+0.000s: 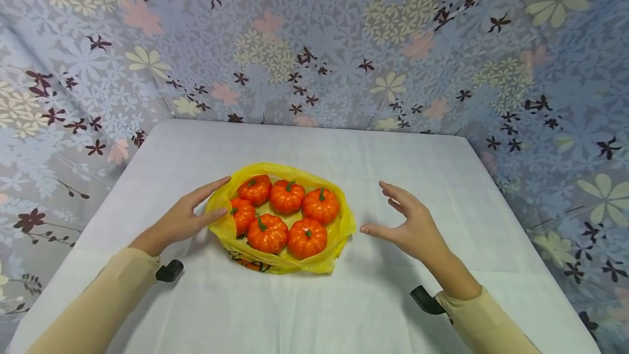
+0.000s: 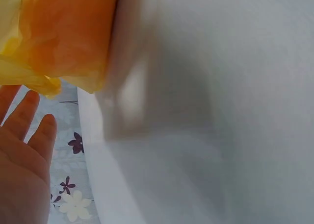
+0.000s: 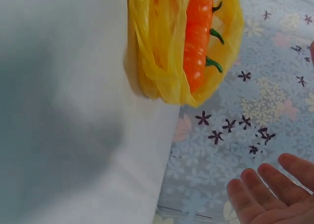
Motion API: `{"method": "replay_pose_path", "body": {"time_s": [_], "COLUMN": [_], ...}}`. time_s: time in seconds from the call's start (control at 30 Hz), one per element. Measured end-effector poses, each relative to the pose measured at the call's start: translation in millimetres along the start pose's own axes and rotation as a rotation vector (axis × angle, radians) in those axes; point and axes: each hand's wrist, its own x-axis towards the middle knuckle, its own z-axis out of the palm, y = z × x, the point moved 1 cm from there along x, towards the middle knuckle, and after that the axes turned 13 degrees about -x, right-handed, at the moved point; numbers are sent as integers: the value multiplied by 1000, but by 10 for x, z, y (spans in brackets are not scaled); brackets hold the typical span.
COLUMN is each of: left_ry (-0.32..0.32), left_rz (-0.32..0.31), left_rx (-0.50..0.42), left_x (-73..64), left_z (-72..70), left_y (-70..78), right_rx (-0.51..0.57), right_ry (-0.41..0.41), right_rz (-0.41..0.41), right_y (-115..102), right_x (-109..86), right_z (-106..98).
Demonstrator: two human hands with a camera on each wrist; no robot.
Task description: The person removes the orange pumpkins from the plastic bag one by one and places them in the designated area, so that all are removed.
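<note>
A yellow plastic bag (image 1: pixel 344 228) sits on the table with its mouth spread wide. Inside it lie several small orange pumpkins (image 1: pixel 267 234) with green stems. My left hand (image 1: pixel 184 217) is at the bag's left side, fingers straight and fingertips right at the rim. In the left wrist view the bag (image 2: pixel 93 79) hangs just above the fingers of that hand (image 2: pixel 22 155). To the right of the bag, my right hand (image 1: pixel 410 225) is held apart from it, thumb and fingers spread with nothing between them. The right wrist view shows its relaxed fingers (image 3: pixel 267 189) below the bag (image 3: pixel 162 72).
A white cloth covers the table (image 1: pixel 314 310). Behind it and at both sides hangs a flower-patterned fabric (image 1: pixel 334 42). Dark wrist-camera mounts stick out under the left sleeve (image 1: pixel 169 271) and the right sleeve (image 1: pixel 479 318).
</note>
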Motion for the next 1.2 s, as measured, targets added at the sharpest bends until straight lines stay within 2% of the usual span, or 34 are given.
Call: {"method": "replay_pose_path", "body": {"time_s": [0.1,0.3,0.57,1.2], "left_ry": [-5,-19,-24,-20], "left_rz": [7,-20,-49,36], "left_rx": [6,21,40,10], "left_x": [-17,-34,-49,-23], "left_z": [0,15,23,52], "left_y": [-36,-58,-84,-65], "right_rx": [54,139,163,179], "right_ry": [-3,-36,-84,-123], "right_rz": [-8,-8,9,-16], "right_y": [-5,-54,-113,-313], "right_x": [-27,-55,-70,-2], "right_z": [94,270,447,738]}}
